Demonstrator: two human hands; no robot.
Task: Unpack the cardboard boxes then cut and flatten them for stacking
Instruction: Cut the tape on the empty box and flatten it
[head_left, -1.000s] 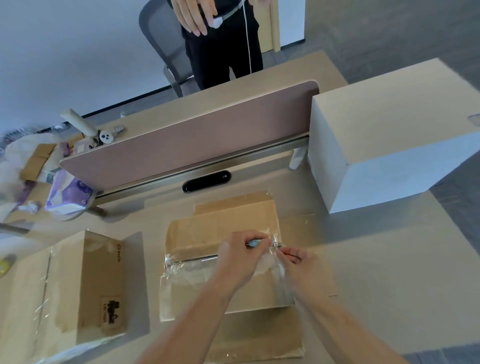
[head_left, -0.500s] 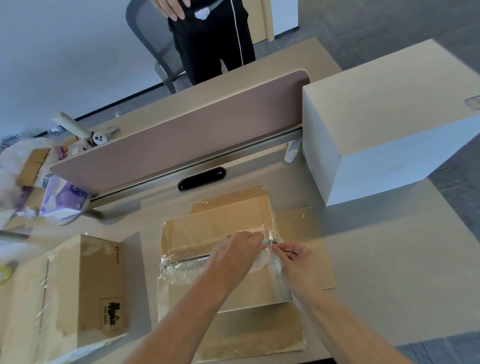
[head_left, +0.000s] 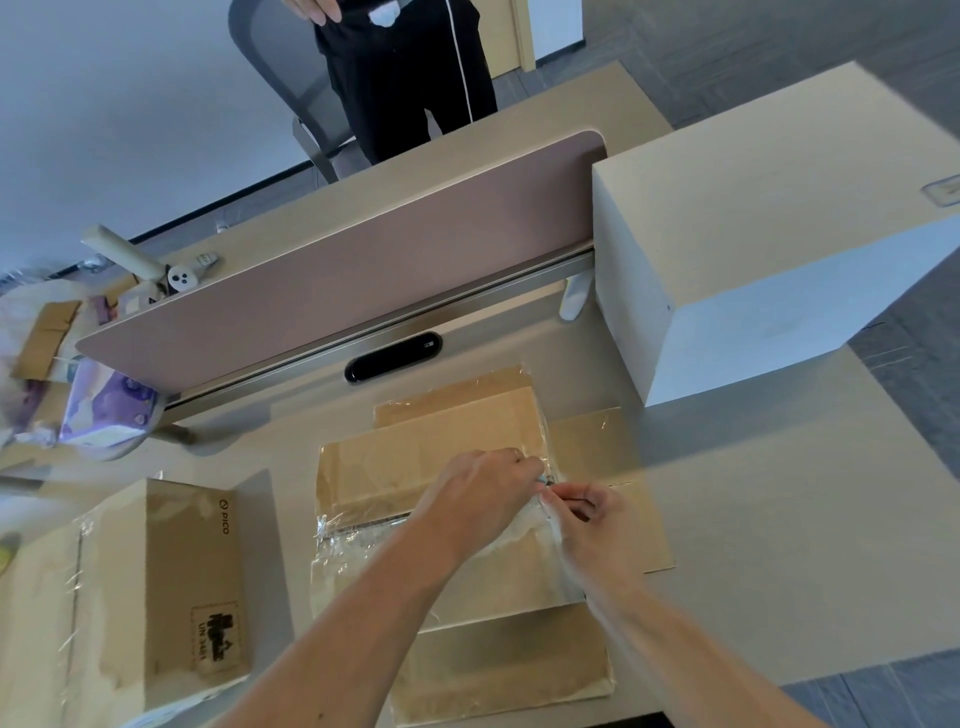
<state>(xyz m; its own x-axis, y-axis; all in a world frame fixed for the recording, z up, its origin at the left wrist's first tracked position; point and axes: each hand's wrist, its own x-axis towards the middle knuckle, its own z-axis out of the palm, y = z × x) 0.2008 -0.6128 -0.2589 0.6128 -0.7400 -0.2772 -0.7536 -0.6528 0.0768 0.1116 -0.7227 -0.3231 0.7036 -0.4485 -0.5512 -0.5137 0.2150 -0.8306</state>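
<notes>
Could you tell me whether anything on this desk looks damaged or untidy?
Yes: clear packing tape hangs crumpled and half-peeled off the flattened brown cardboard box under both hands, and more loose film wrinkles along the upright brown carton at left.

Flattened box (head_left: 431, 467): matt brown cardboard; tape (head_left: 363, 545) glossy, crinkled, probably clear plastic; desk (head_left: 779, 545) smooth matt

wall (head_left: 119, 104) white | floor (head_left: 753, 47) grey | desk (head_left: 805, 545) beige w/ pink divider (head_left: 363, 275) | grey chair (head_left: 291, 78)

On my desk (head_left: 779, 545) the flattened box (head_left: 441, 467) lies at centre; a closed box (head_left: 171, 587) sits at nine o'clock, a large box (head_left: 769, 249) at two, the divider (head_left: 363, 270) at twelve.
</notes>
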